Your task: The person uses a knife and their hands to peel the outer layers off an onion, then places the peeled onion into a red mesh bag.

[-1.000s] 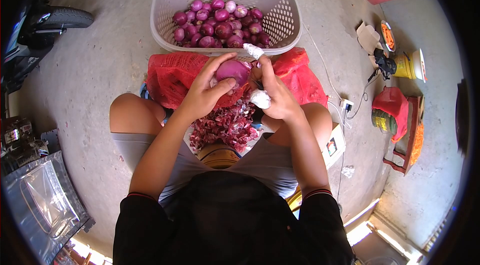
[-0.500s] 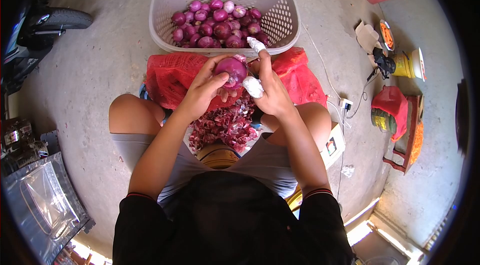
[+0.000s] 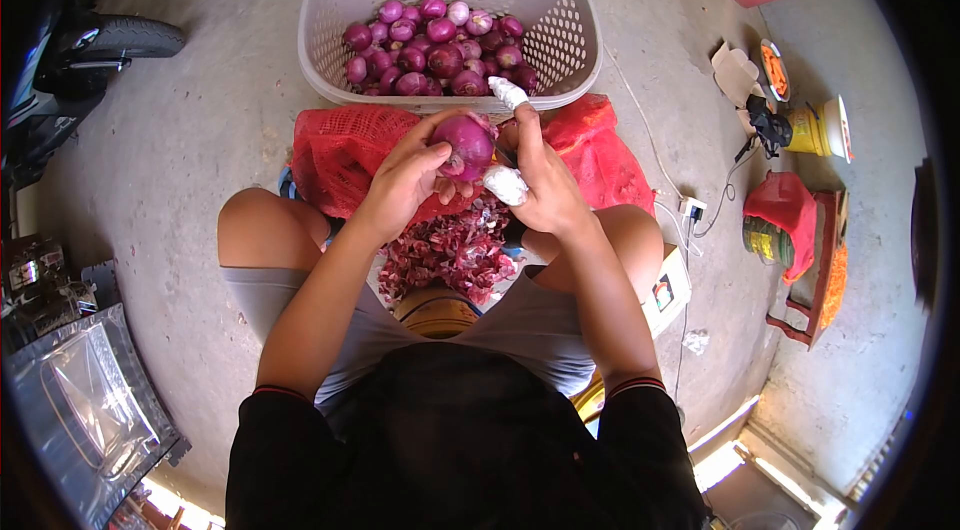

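Snugly, the left hand [image 3: 408, 180] cupped a glossy, round red onion [image 3: 465, 145].
Whether the right hand [image 3: 545, 180], fingertips [image 3: 507, 93] white-wrapped, gripped anything was unclear.

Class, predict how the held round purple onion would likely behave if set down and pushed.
The round purple onion would probably roll, given its curved sides. Its smooth-looking surface may feel slippery, and its plump shape suggests firmness.

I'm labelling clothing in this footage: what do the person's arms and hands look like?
Short black sleeves edged with thin red trim leave both forearms bare. The right hand has white wrapping on its thumb and one finger; the left hand shows none.
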The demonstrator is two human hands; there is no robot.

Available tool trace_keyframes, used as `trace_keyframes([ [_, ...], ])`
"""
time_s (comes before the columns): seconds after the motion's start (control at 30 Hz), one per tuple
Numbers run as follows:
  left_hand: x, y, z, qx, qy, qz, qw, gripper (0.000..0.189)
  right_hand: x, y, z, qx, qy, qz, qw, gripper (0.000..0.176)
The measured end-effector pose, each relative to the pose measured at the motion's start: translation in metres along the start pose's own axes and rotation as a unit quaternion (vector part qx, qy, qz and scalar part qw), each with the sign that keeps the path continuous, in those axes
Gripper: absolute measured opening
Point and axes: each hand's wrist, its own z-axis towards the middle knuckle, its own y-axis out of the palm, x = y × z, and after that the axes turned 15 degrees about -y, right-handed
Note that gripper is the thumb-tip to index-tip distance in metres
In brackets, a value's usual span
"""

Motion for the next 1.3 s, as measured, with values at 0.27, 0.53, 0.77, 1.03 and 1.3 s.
trace_keyframes([
  [0.27,0.002,-0.001,-0.002,-0.019,-0.007,-0.018,1.0,0.051,0.003,-0.011,-0.004,0.034,0.016,0.014,0.999,0.084],
  [0.53,-0.001,0.003,-0.001,-0.007,0.005,-0.059,0.998,0.05,-0.003,0.002,-0.002,-0.004,-0.026,0.016,1.0,0.086],
  [0.77,0.002,0.005,-0.004,-0.038,-0.01,-0.028,0.999,0.053,0.005,0.0,0.0,-0.01,0.015,-0.012,1.0,0.084],
  [1.03,0.0,0.004,-0.001,0.037,0.025,0.019,0.999,0.051,0.006,0.007,-0.002,0.147,-0.04,0.192,0.97,0.07],
  [1.3,0.0,0.002,0.0,0.046,0.02,0.059,0.997,0.049,-0.006,0.0,0.008,0.159,0.046,0.309,0.937,0.073],
])
